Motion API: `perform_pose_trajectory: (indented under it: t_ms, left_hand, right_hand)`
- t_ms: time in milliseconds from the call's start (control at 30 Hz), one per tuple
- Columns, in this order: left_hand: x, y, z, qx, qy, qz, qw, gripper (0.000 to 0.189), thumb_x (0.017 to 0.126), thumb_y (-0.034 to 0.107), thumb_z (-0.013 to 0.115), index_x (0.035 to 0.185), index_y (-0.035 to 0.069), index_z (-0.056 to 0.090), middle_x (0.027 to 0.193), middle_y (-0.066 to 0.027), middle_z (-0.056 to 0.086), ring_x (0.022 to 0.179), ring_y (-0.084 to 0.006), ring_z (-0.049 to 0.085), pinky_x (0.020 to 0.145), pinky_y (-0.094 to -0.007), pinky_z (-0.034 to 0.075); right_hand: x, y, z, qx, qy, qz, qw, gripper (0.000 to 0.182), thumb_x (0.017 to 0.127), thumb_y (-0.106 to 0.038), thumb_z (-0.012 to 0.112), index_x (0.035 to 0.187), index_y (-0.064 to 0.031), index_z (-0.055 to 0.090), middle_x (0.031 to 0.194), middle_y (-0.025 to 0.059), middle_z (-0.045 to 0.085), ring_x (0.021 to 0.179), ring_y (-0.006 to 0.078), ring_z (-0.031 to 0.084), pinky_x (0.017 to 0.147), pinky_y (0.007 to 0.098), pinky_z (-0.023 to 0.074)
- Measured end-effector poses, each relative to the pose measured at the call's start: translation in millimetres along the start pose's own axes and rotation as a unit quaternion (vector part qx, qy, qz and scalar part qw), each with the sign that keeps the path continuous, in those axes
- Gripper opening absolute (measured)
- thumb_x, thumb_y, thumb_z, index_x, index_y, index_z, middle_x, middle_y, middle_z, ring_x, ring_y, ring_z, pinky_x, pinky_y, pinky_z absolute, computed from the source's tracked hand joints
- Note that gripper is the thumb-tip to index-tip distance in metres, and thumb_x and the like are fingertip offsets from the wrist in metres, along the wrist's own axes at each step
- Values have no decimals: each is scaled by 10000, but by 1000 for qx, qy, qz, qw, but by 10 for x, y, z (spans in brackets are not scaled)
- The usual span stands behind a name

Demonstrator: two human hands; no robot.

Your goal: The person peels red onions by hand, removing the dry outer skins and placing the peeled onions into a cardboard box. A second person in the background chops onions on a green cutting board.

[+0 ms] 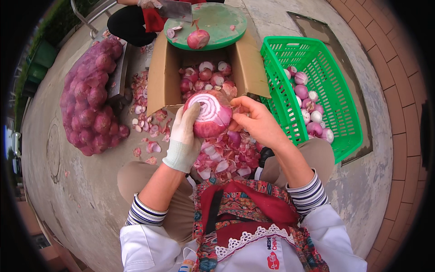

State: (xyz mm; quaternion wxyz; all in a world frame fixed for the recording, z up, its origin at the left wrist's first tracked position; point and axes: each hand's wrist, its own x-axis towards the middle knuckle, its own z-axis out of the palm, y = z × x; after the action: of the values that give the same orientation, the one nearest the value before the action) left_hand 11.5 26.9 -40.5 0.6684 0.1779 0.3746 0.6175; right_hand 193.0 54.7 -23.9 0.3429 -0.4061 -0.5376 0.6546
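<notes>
A large red onion [212,115] with one end cut off shows its white and purple rings towards me. My left hand [185,132], in a white knit glove, grips it from the left with the thumb over the cut face. Bare, my right hand [256,119] pinches the skin at the onion's right side between thumb and fingers. Just beyond them stands an open cardboard box [159,78] holding several red onions [205,74] with trimmed ends. Below my hands a heap of onion peelings [227,156] lies on the ground between my legs.
A green plastic crate [343,102] with peeled onions [314,115] stands at right. At left leans a mesh sack of red onions [91,98]. Across from me, a person's gloved hand [149,4] holds a cleaver [176,11] by a green round cutting board [217,20] bearing an onion [198,39].
</notes>
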Motion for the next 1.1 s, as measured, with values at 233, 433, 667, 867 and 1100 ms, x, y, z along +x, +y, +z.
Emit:
perform_pose_trajectory:
  t_ms: [233,433,667,867,1100]
  left_hand:
    - [42,-102,186,3,-64,-61,996,403,943,281,484,1233,3,450,1171,-135,568,1057,-224,584,892,-394,503]
    - [-115,156,109,-89,-67,-108,988,449,952,345,445,1255,13,448,1194,-135,571,1066,-248,587,904,-433,502]
    - [167,-325,29,78,63,99,990,549,858,226,646,1273,-7,374,1138,-118,546,1040,-164,535,907,-303,452]
    - [98,-307,75,88,61,152,983,607,833,199,679,1287,-22,343,1135,-121,540,1041,-169,534,910,-298,449]
    - [136,-345,121,91,42,178,979,597,832,175,676,1292,-7,341,1137,-121,536,1040,-173,526,918,-299,441]
  right_hand:
    - [-29,53,-232,-31,39,-4,999,161,784,33,497,940,10,533,743,49,575,631,112,583,540,246,437]
    - [170,342,-171,-323,107,-156,927,59,784,20,498,837,25,523,759,180,563,703,302,596,619,403,452]
    - [-103,204,74,211,30,57,975,431,965,-248,473,1326,-36,372,1099,115,576,785,196,638,604,275,548]
    - [-61,204,55,230,2,47,972,519,918,-221,522,1371,-53,332,1225,108,536,913,223,628,708,294,541]
    - [-26,247,-31,231,-10,7,973,546,861,-132,540,1360,-35,340,1232,111,526,964,216,607,739,306,541]
